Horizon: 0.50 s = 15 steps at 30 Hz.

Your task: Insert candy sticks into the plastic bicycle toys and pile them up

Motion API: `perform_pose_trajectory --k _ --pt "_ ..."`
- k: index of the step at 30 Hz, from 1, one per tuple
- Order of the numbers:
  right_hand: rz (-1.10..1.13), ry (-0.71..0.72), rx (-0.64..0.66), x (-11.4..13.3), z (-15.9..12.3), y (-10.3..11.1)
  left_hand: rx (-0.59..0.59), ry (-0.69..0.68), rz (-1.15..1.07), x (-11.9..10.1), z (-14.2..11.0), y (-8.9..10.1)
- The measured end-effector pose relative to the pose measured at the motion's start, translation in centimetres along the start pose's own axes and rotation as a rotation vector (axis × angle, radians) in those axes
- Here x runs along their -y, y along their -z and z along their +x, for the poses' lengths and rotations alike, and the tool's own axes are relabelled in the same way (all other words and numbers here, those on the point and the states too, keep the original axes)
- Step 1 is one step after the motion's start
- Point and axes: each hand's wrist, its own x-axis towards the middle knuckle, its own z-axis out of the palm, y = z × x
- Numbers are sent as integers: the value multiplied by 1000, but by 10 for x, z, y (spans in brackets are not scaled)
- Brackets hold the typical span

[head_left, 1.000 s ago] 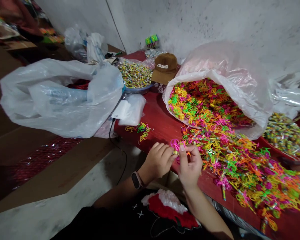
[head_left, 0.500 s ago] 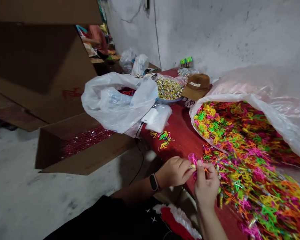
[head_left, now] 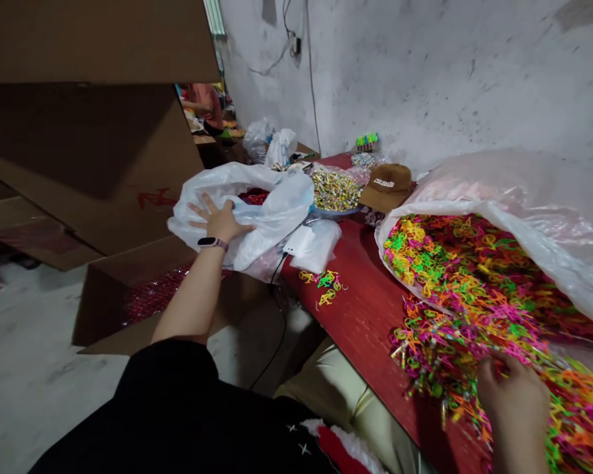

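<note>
My left hand [head_left: 222, 222] is stretched out with its fingers spread over the mouth of a white plastic bag [head_left: 281, 204]; nothing shows in its grip. Red shiny stuff is visible inside the bag. My right hand [head_left: 516, 398] is low over the loose pile of small plastic bicycle toys [head_left: 467, 329], pink, yellow, green and orange. Its fingers are curled inward among the pieces, and whatever lies between them is hidden. Several slim candy-like tubes are mixed into the pile. Behind it, a large sack [head_left: 504, 178] lies on its side, spilling the same toys.
On the red table [head_left: 348, 299] are a few loose toys [head_left: 326, 283], a white power bank [head_left: 298, 241] with a black cable, a brown cap [head_left: 388, 186] and a basin of wrapped pieces [head_left: 336, 189]. Cardboard boxes [head_left: 99, 164] stand left. A person [head_left: 205, 105] sits far back.
Both hands were together at a pink toy and a small yellow piece. They have parted: the left reached forward-left to the white bag, the right moved right to the pile. The view has turned left.
</note>
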Motion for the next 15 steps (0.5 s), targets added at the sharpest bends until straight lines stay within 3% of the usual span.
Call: perform_pose_trajectory --k 2,4,9,13,15 --pt "-70 -12 -14 2 -6 -5 133 1 0 4 26 -6" --pt "-116 -30 -53 9 -13 -8 176 -21 -4 1 43 -7" --pt "-162 -66 -87 15 -26 -12 58 -22 -17 -7 68 18" --pt "-135 -92 -179 13 -29 -16 -52 56 -23 1 74 45" --pt "-100 -51 -271 15 -30 -14 12 -30 38 7 72 54"
